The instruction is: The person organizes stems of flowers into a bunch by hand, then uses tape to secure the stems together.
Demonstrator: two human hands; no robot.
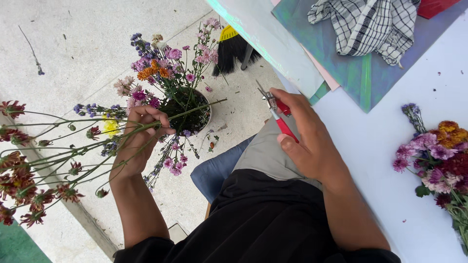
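Concrete floor [87, 39] is filling the left half of the view, pale and speckled with bits of plant litter, while a white table [390, 160] is taking up the right side. Sheets of coloured paper [351, 68] are lying stacked at the table's far edge, and a black-and-white checked cloth [365, 24] is sitting crumpled on top of them. A bucket of mixed flowers [187, 109] is standing on the floor, pink, purple and orange heads rising out of it, with a black broom [231, 46] lying just beyond. A finished bunch of flowers [438, 156] is resting on the table at the right edge, well apart from both hands.

The left hand [139, 141] is reaching out over the floor beside the bucket, its fingers curling tight around a bundle of long green stems [73, 156] whose dark red blooms are trailing off to the left. The right hand [309, 141] is hovering above the person's lap, fingers wrapping round the red handles of a pair of pruning shears [277, 109], the short metal blades pointing toward the bucket and the cut ends of the stems, near but not touching them.
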